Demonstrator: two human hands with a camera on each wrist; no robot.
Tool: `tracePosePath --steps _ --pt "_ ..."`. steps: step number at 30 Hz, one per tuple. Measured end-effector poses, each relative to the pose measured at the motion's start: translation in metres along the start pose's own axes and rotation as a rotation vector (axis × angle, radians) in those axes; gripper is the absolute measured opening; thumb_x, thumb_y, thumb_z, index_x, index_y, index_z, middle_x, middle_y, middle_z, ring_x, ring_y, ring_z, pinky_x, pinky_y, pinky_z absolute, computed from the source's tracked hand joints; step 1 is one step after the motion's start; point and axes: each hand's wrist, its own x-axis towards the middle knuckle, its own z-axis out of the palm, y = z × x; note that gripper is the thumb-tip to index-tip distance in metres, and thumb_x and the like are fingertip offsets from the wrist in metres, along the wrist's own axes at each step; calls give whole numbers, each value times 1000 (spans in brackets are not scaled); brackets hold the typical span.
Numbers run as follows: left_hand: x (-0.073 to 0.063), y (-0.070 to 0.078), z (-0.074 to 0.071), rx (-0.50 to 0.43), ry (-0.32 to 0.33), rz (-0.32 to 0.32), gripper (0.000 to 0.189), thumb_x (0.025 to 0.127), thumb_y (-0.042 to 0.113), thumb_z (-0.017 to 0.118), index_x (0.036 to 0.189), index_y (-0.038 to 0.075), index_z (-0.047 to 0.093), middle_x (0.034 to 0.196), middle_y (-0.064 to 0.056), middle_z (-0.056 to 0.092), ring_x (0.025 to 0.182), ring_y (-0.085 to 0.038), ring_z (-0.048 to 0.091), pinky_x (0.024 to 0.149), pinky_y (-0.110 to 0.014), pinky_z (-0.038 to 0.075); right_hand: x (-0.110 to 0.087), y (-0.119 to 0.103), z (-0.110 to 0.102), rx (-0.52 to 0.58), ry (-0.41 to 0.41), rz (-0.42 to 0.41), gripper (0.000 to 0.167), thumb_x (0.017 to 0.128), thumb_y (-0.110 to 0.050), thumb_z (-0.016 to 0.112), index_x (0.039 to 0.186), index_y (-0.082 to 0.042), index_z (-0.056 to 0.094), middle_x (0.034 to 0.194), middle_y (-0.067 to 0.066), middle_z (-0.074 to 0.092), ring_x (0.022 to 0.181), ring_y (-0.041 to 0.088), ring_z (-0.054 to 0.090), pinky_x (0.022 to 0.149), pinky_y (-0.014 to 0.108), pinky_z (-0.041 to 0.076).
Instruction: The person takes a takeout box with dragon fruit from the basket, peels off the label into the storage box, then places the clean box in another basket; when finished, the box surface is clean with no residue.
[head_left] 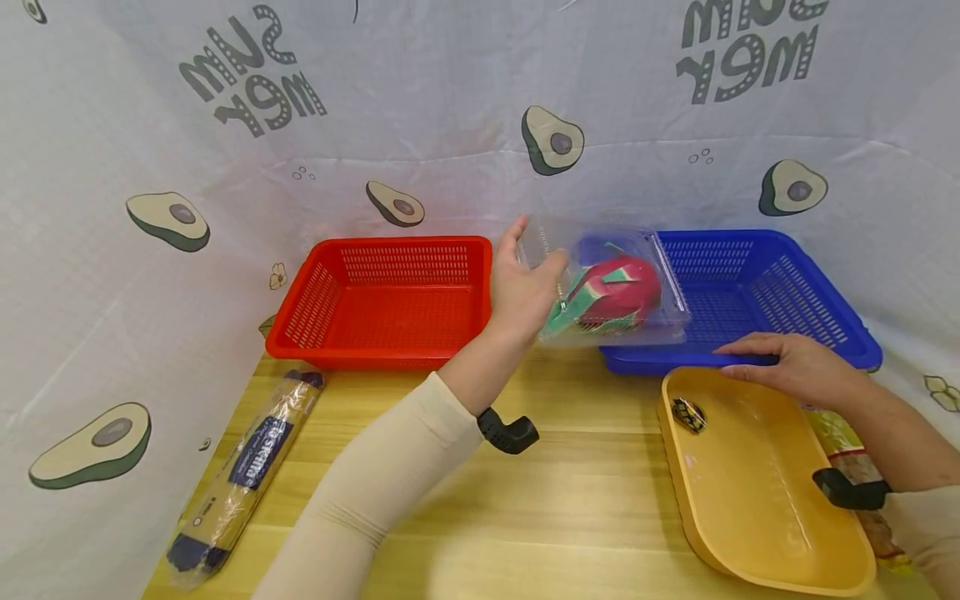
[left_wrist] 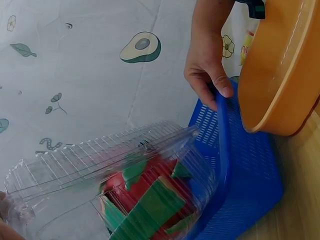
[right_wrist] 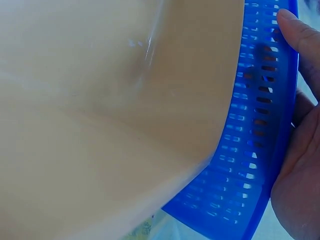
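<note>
In the head view my left hand (head_left: 523,287) holds a clear plastic clamshell box (head_left: 558,235) by its left end. Inside the box is a red dragon fruit (head_left: 633,290) with green leafy scales. The box overlaps the left part of the blue basket (head_left: 842,312) in this view. My right hand (head_left: 802,367) grips the near rim of that basket, thumb on one side and fingers on the other, as the left wrist view also shows. Only the fingertips of my left hand show at the edge of the left wrist view.
A red basket (head_left: 378,361) stands at the back left. Right of centre, a yellow tub (head_left: 750,475) holds a small dark packet (head_left: 688,414). A long noodle-like package (head_left: 251,467) lies on the left of the wooden table (head_left: 570,508). Another package (head_left: 847,442) lies partly behind the tub.
</note>
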Motion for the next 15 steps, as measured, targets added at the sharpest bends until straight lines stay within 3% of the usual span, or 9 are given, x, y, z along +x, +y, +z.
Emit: tracePosePath --steps 4,8,10,12,15 --pt "8 7 24 126 20 -36 68 89 22 72 152 29 47 158 7 44 142 -27 37 114 -46 43 0 1 0 -1 -2 -6 51 96 -46 69 131 -9 69 134 27 63 116 47 55 66 26 49" --pt "14 6 50 265 24 -64 67 90 29 75 151 31 48 156 11 46 134 -29 37 105 -39 45 0 0 0 -3 5 -10 51 96 -47 68 131 -10 69 134 26 63 111 42 57 60 27 46" --pt "16 3 62 343 5 -75 68 90 33 75 152 32 46 159 13 43 136 -29 37 105 -39 45 0 -1 0 -7 8 -16 51 96 -47 68 130 -10 70 134 27 63 108 40 58 57 29 45" --pt "19 -1 74 403 -24 -94 69 92 37 75 153 32 44 162 15 37 142 -31 34 109 -41 43 -1 -2 -1 -2 6 -5 51 96 -48 68 130 -11 70 135 26 62 91 39 62 50 31 42" --pt "21 -10 89 490 -88 -116 71 93 42 73 156 32 41 167 14 30 150 -33 28 118 -46 34 -1 -4 -1 -10 6 -12 51 96 -48 68 130 -11 70 134 26 63 95 43 64 58 29 47"
